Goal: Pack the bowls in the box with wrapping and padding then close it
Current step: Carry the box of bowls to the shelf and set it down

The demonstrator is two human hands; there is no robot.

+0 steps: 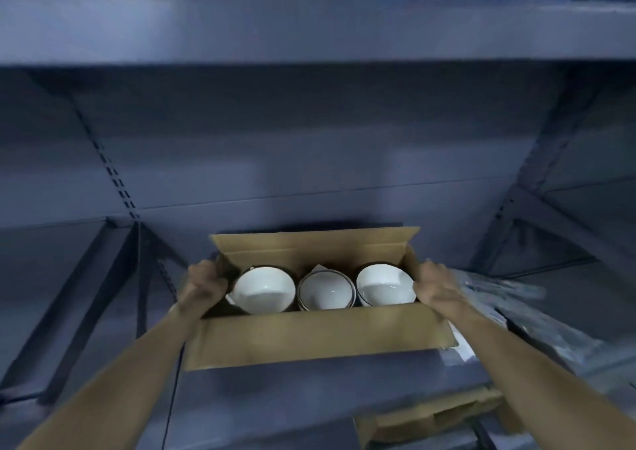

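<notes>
both hands, left (pixel 206 282) and right (pixel 435 286), grip the open box (pixel 320 336) ends, bowls (pixel 325 291) between.

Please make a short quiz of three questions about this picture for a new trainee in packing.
1. True or false: the box is already closed.
2. How many bowls show inside the box? A) two B) three C) five
3. Fill in: the left hand and the right hand grip the two short ends of the ____.

Key:
1. False. The flaps are open and the bowls show.
2. B. The left bowl, the middle bowl and the right bowl stand in one row.
3. box
</notes>
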